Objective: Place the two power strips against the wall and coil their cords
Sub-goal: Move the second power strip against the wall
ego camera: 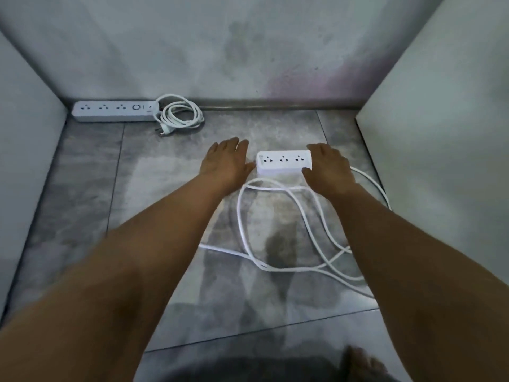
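One white power strip point(115, 111) lies flat along the back wall at the left, its cord point(180, 114) coiled beside its right end. A second white power strip point(283, 162) lies on the floor tiles in the middle, away from the wall. My right hand point(326, 168) covers its right end, thumb at the near side and fingers over the top. My left hand point(227, 159) is flat and open just left of the strip, thumb tip at its left end. This strip's long cord point(278, 230) sprawls in loose loops across the floor toward me.
White walls point(440, 133) close in on the left and right, and a grey wall with a skirting strip point(275, 103) stands at the back. A bare foot point(363, 365) shows at the bottom edge, near the cord's closest loops.
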{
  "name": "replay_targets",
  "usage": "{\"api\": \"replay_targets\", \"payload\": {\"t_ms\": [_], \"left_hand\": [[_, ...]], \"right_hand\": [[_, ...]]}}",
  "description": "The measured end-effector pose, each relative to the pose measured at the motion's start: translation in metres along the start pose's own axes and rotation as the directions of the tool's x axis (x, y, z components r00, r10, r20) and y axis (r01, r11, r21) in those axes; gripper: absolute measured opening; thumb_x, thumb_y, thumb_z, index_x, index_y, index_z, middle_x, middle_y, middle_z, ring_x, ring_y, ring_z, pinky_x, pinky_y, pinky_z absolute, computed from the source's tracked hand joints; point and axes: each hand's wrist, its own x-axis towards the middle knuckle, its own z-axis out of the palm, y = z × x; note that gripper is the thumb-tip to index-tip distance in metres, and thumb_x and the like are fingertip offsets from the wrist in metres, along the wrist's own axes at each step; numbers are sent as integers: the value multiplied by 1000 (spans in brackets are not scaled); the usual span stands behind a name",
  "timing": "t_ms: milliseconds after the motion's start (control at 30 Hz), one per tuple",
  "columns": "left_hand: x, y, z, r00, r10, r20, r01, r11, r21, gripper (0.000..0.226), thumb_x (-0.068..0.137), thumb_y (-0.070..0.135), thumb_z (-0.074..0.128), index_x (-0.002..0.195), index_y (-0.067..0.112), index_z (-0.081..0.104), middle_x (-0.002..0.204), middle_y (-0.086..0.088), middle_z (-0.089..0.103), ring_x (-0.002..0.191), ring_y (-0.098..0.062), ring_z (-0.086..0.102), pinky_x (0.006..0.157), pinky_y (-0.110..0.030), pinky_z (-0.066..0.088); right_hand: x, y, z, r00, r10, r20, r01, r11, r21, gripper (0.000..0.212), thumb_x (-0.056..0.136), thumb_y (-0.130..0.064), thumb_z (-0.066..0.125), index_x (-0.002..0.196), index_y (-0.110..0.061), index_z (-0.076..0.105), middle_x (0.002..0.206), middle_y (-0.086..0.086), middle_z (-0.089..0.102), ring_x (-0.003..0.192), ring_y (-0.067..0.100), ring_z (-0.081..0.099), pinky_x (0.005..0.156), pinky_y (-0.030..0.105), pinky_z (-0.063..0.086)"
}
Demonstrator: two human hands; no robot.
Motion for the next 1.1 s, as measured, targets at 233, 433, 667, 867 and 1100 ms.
{"api": "replay_targets", "payload": {"t_ms": [233,433,667,867,1100], "left_hand": [[20,39,15,999,-43,18,43,999,17,66,96,41,53,150,12,28,156,-15,31,141,-33,32,115,-43,23],[38,47,40,988,-153,36,154,987,-44,67,92,37,61,147,11,33,151,-14,39,134,-35,40,110,-44,31],[84,50,59,965,-158,209,179,980,-85,86,86,30,71,153,14,21,160,-11,22,146,-31,23,117,-43,24],[94,59,63,962,-170,214,165,985,42,75,84,21,72,148,11,32,142,-15,41,127,-34,44,101,-41,38],[84,46,43,990,-137,28,138,990,-9,61,82,16,73,135,7,44,134,-17,42,119,-35,48,89,-45,43]], "right_hand": [[18,59,17,998,-2,60,-1,999,48,61,88,-23,65,142,-11,40,141,15,46,124,37,47,99,46,39],[44,80,52,989,-28,147,9,992,125,86,85,-25,68,154,-18,18,158,11,24,137,37,35,108,49,34],[78,84,75,971,-63,230,44,995,87,95,87,-34,65,156,-26,1,165,-1,3,146,30,22,117,50,22],[90,86,81,987,-121,102,111,989,95,74,83,-23,68,147,-14,33,144,10,41,125,33,48,104,43,37],[86,79,63,984,-162,-70,174,959,222,66,77,-20,75,137,-17,45,136,6,47,112,30,56,96,41,44]]}}
